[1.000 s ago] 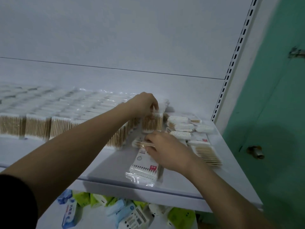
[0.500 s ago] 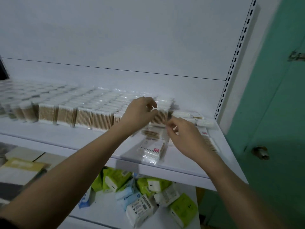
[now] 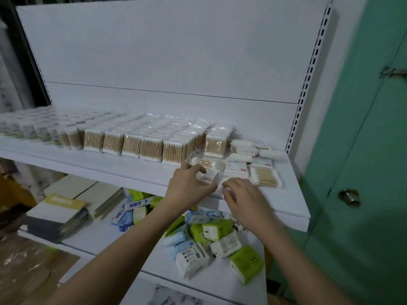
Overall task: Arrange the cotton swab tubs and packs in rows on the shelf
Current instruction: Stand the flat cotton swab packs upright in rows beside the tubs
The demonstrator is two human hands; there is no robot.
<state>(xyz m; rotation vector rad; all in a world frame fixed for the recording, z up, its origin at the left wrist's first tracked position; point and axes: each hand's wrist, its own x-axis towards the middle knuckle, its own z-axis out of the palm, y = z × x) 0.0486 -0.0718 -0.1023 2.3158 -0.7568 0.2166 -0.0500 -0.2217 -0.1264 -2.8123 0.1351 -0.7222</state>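
Lower shelf [image 3: 220, 280], nearest: roughly a dozen tissue packs [image 3: 217, 231] in a loose heap, green, blue and white; stacked flat books [image 3: 59, 213] at its left end. Two hands at the front edge of the upper shelf [image 3: 114, 167]. Left hand [image 3: 189, 183] pinches a flat swab pack [image 3: 209, 176]; right hand [image 3: 241, 195] has fingers curled at the clear wrap, contact unclear. Loose packs [image 3: 248, 160] piled toward the right end, count blurred. Behind, five upright packs [image 3: 132, 145] front the rows; round tubs [image 3: 41, 130] further left, blurred, cut off by the frame. Green door [image 3: 363, 150] right.
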